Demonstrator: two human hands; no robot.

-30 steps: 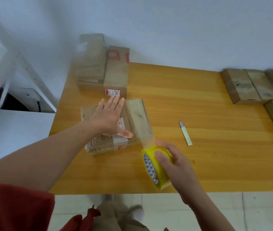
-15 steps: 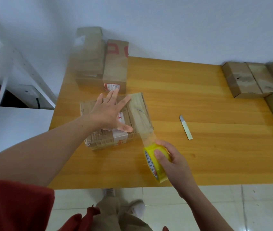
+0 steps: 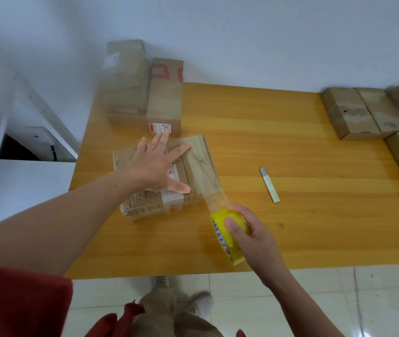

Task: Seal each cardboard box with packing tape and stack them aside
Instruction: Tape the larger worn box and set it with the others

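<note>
A flat cardboard box (image 3: 145,205) lies near the front left of the wooden table (image 3: 291,229). My left hand (image 3: 156,166) presses flat on its top with fingers spread. My right hand (image 3: 249,234) grips a yellow roll of packing tape (image 3: 220,227) just off the box's near right corner. A clear strip of tape (image 3: 214,198) runs from the roll up onto the box's right side, where a taped band covers the top.
Two taller cardboard boxes (image 3: 145,93) stand at the table's back left against the wall. Several more boxes (image 3: 364,113) lie at the right edge. A small utility blade (image 3: 269,184) rests on the table right of the box. A white shelf frame (image 3: 23,113) stands left.
My left hand's fingers have spread wider on the box top. The roll in my right hand has stayed close to the box's near right corner with the strip still attached.
</note>
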